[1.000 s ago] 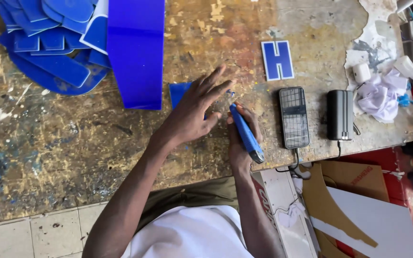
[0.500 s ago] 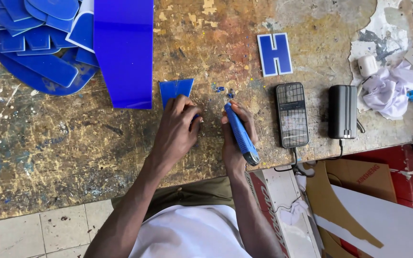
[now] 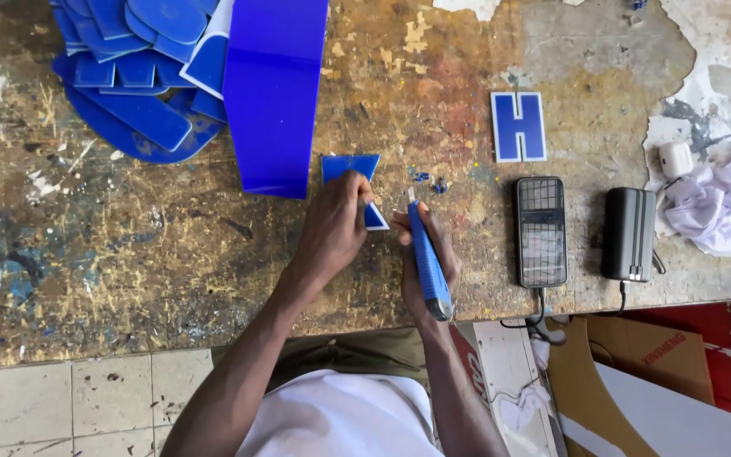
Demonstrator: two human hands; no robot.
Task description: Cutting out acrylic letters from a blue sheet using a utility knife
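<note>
Pressing down on a small blue plastic piece [image 3: 350, 167], the left hand [image 3: 332, 228] has its fingers curled and bunched over the piece's lower half, pinning it flat to the bench [image 3: 129, 279]; the piece lies near the middle of the bench, just at five o'clock from the lower end of a long blue strip [image 3: 274, 93], with one white-edged corner showing at three o'clock of the knuckles. The right hand [image 3: 423, 254] is wrapped closed around a blue utility knife [image 3: 427, 258], blade end pointing to twelve o'clock, just beside that corner; whether the tip touches the plastic cannot be told.

Doing this well, I judge, calls for a firm flat hold, fingertips kept clear of the blade's line, and light repeated strokes away from the holding hand; tiny blue shavings [image 3: 430, 179] lie at one o'clock of the knife.

At two o'clock sits a finished blue letter [image 3: 519, 127]; at three o'clock a phone [image 3: 541, 230] and a black power bank [image 3: 629, 234]; at ten o'clock a heap of blue offcuts [image 3: 133, 80].
</note>
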